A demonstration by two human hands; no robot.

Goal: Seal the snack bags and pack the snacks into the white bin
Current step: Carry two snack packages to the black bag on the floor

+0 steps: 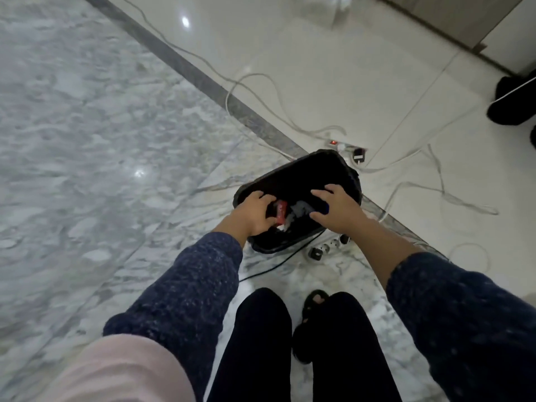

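A black bag-lined container (301,172) stands on the marble floor in front of my legs. Both hands reach into its opening. My left hand (256,211) grips a small red snack packet (281,211) at the container's left side. My right hand (338,208) rests palm down on a dark blue packet (320,208) at the right side, fingers spread over it. Pale crumpled wrappers (293,213) lie between the two hands. No white bin is in view.
White cables (261,91) loop across the tiles behind and to the right of the container. A power strip with a red light (345,145) lies just behind it; another strip (327,246) lies near my feet. A dark object (510,103) sits at far right.
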